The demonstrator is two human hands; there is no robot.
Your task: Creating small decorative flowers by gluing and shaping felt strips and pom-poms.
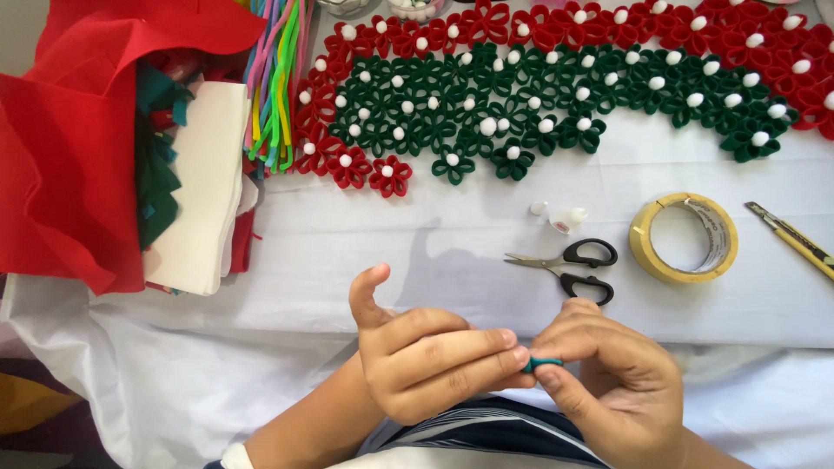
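At the bottom centre of the head view, between our fingertips, sits a small green felt strip (546, 362); the left hand (426, 360) presses its index and middle fingers together against one end while its thumb stands free at twelve o'clock, and the right hand (608, 373) pinches the other end between thumb and forefinger. We note that both hands are closed on the strip and nothing else. We judge the step in hand to be the shaping of one loop or petal, the strip being curled at the pinch; how far it is folded we cannot tell, as the fingers hide most of it. The next move, in our judgement, calls for a steady pinch so the curl does not spring open, and for something to fix it.

Outward from the hands, at twelve o'clock and near, lie black-handled scissors (569, 265), blades pointing to nine o'clock. Just beyond them sits a small white glue cap and nozzle (565, 217). At two o'clock lies a roll of yellow tape (684, 238), and further right a yellow utility knife (795, 239). Across the top spreads a mat of red and green felt flowers (539, 95) with white centres. At ten o'clock stand coloured pipe cleaners (278, 78) and a stack of red, white and green felt sheets (113, 156), all on the white table cover (347, 252)
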